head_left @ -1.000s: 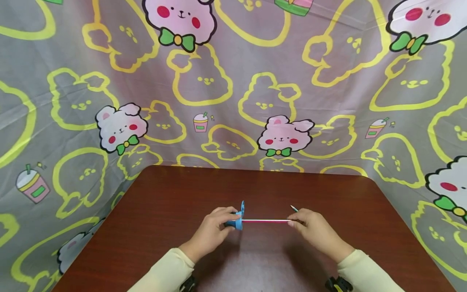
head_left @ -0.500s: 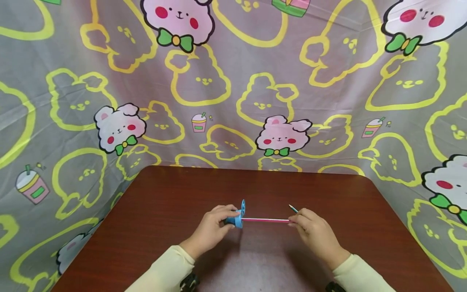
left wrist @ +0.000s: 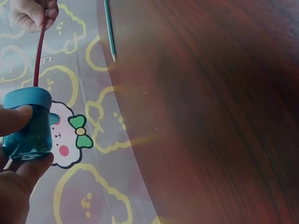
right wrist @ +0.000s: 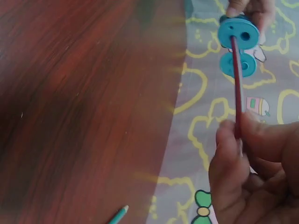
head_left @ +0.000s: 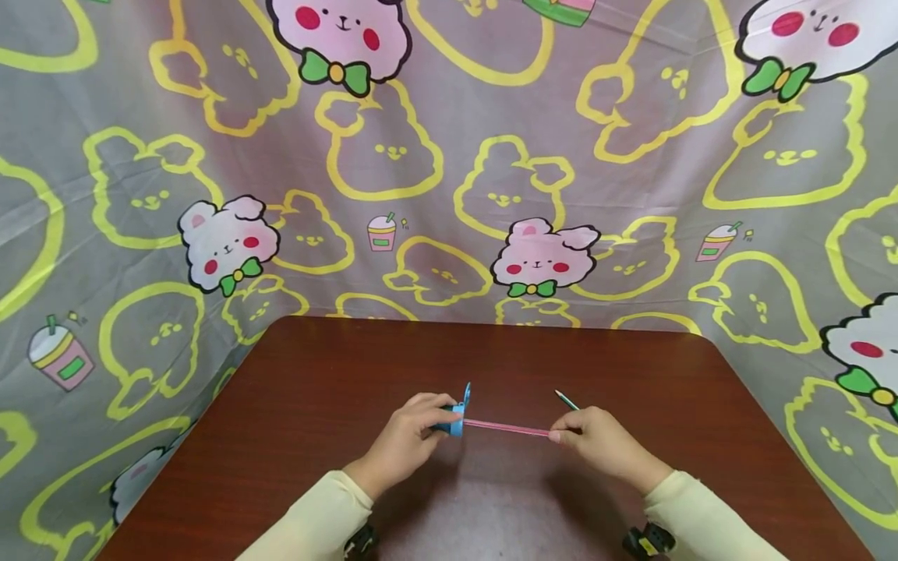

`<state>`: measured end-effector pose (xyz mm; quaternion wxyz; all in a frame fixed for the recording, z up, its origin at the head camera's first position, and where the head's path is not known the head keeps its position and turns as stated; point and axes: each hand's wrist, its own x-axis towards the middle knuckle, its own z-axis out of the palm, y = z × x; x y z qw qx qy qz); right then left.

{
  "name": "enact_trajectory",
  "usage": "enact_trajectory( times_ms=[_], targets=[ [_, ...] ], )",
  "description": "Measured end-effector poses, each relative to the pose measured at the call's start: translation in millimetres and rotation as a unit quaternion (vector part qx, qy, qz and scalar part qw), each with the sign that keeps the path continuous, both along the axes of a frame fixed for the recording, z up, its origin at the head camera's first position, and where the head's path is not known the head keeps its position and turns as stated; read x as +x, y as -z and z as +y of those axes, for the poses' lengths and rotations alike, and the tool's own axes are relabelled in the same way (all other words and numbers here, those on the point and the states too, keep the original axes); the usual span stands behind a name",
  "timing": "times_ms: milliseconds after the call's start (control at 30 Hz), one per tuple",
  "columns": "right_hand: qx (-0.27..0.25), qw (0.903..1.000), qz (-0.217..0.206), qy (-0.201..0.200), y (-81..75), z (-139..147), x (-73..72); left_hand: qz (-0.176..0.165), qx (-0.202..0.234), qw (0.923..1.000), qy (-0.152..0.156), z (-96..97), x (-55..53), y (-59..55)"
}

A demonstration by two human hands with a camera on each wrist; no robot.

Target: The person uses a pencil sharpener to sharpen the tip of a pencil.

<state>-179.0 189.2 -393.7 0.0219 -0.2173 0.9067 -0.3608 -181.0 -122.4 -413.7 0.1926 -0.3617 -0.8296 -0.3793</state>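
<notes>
My left hand (head_left: 401,442) grips a blue pencil sharpener (head_left: 456,421), thumb and fingers round its clear teal body (left wrist: 30,135). Two holes of different size show in its top (right wrist: 238,31) in the right wrist view, and its round flip cap (right wrist: 238,64) hangs open. A red-and-white striped pencil (head_left: 507,427) has one end in the smaller hole, so its tip is hidden. With thumb and fingertips my right hand (head_left: 606,446) pinches that pencil near its other end. The pencil slopes slightly down toward the right hand in the head view.
A green pencil (head_left: 566,400) lies on the dark brown table (head_left: 351,366) just beyond the right hand, its sharpened point toward the far left. Cartoon-printed cloth (head_left: 449,156) hangs behind and along both sides of the table.
The right hand's fingers have rolled on the striped pencil, and its pinched end has dropped and shifted a little toward the left. The sharpener has stayed nearly in place.
</notes>
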Motion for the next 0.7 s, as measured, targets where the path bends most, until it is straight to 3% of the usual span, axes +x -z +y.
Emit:
enact_trajectory(
  times_ms=[100, 200, 400, 433, 500, 533, 567, 633, 700],
  targets=[
    [0.025, 0.9946, 0.097, 0.027, 2.5, -3.8, 1.6, -0.042, 0.011, 0.9990, -0.009, -0.2, -0.7, -1.4],
    [0.031, 0.9773, 0.205, 0.045, 7.3, -6.7, 2.7, -0.074, 0.029, 0.9967, -0.017, 0.4, -2.1, -3.2],
    [0.013, 0.9087, 0.417, 0.008, 16.5, -4.4, 0.4, -0.135, 0.062, 0.9887, -0.023, 1.9, -3.0, -5.3],
    [0.004, 0.8994, 0.437, 0.000, 17.7, -4.0, 0.3, -0.142, 0.063, 0.9876, -0.023, 1.9, -3.0, -5.5],
    [-0.005, 0.8903, 0.455, -0.010, 19.3, -3.6, 0.8, -0.145, 0.061, 0.9874, -0.022, 2.1, -2.8, -5.4],
    [-0.009, 0.8924, 0.451, -0.014, 19.6, -3.5, 1.7, -0.140, 0.058, 0.9882, -0.020, 2.2, -2.8, -5.2],
    [-0.014, 0.9012, 0.433, -0.017, 19.4, -3.6, 3.0, -0.130, 0.054, 0.9899, -0.017, 2.1, -2.6, -4.9],
    [-0.026, 0.9333, 0.358, -0.020, 18.1, -3.2, 5.9, -0.095, 0.042, 0.9946, -0.009, 2.0, -2.4, -3.9],
    [-0.039, 0.9722, 0.230, -0.019, 14.5, -2.6, 7.9, -0.050, 0.027, 0.9984, 0.003, 1.5, -2.1, -2.0]
  ],
)
